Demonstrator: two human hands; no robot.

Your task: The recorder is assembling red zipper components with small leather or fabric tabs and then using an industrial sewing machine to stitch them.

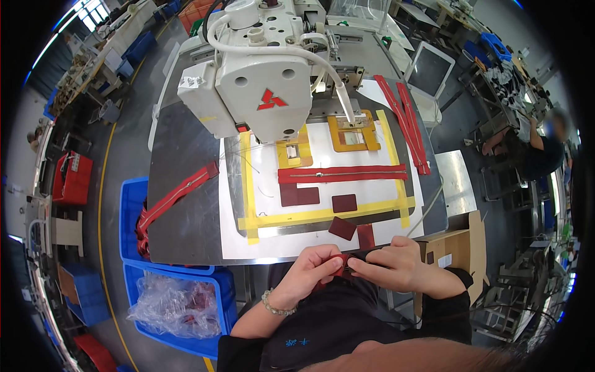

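Observation:
In front of my body, just off the table's near edge, my left hand (317, 268) pinches a small red piece (340, 265) between thumb and fingers. My right hand (393, 265) is closed, its fingertips meeting the same piece from the other side. How the piece is folded is hidden by the fingers. Beyond them, dark red rectangular patches (342, 229) lie on a white sheet (285, 238) near the edge. A red zipper (344, 173) lies crosswise farther back, partly over another dark red patch (300, 196).
A white sewing machine (263, 87) overhangs the table, with yellow-edged frames (353, 131) beneath it. More red zippers (409, 124) lie at right, and one (180, 193) trails into a blue bin (133, 192) at left. A cardboard box (474, 254) stands right. Another person (542, 146) sits far right.

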